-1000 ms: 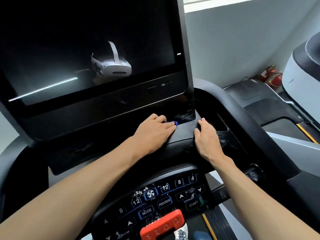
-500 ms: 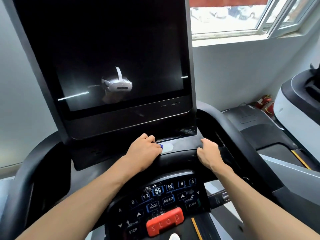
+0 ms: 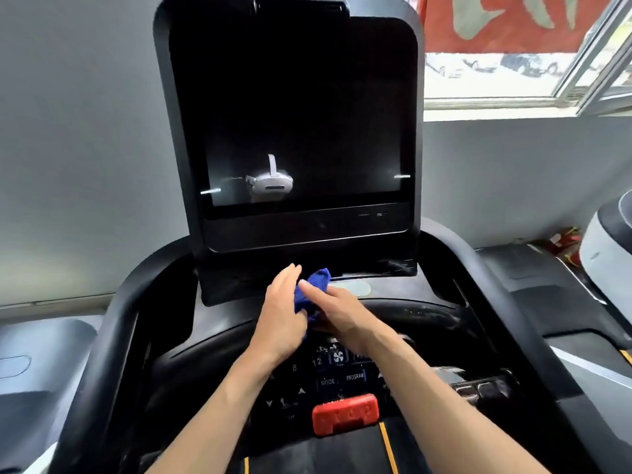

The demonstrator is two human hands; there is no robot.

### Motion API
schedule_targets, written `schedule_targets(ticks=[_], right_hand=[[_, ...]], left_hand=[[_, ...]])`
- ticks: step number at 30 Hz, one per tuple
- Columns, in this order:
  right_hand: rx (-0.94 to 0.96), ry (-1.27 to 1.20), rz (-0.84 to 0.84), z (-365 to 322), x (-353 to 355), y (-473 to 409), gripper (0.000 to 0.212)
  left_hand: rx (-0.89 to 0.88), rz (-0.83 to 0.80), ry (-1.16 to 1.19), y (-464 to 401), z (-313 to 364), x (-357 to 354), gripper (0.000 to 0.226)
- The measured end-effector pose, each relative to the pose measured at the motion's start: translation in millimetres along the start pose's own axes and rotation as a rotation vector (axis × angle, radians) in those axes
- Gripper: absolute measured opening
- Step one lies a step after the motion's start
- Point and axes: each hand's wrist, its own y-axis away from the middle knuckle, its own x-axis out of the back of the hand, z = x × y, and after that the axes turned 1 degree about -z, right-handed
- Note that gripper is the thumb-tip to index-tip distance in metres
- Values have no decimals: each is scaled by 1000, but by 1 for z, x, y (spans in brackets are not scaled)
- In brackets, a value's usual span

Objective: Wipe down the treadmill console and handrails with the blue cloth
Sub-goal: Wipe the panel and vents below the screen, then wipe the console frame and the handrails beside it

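- The blue cloth [image 3: 313, 295] is bunched between both hands, above the console [image 3: 342, 374] ledge just below the dark screen [image 3: 301, 114].
- The left hand [image 3: 282, 314] cups its left side, fingers only lightly bent against it.
- The right hand [image 3: 337, 311] lies over its right side; whether its fingers grasp the cloth underneath, I cannot tell.
- A red stop button [image 3: 345, 413] sits nearer the person.
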Motion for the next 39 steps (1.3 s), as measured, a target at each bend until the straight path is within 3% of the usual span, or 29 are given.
schedule_targets(ticks=[4, 7, 10, 14, 18, 25, 31, 35, 39], right_hand=[[106, -99, 66, 6, -29, 0, 16], [124, -178, 44, 11, -43, 4, 18], [141, -196, 44, 18, -55, 5, 18], [176, 56, 113, 27, -61, 7, 17], [177, 347, 108, 28, -60, 16, 16], [162, 459, 0, 22, -63, 15, 20], [141, 342, 76, 25, -49, -2, 18], [55, 73, -82, 17, -52, -16, 16], [18, 11, -147, 14, -73, -32, 14]], left_hand=[[98, 84, 41, 22, -11, 12, 86], [192, 71, 61, 34, -28, 29, 100], [225, 51, 178, 47, -40, 44, 72], [230, 91, 164, 58, -55, 59, 29], [254, 97, 165, 65, -68, 62, 27], [267, 236, 40, 74, -78, 55, 6], [328, 374, -56, 91, -82, 51, 16], [403, 441, -112, 109, -94, 48, 23], [482, 443, -225, 134, -106, 50, 32]])
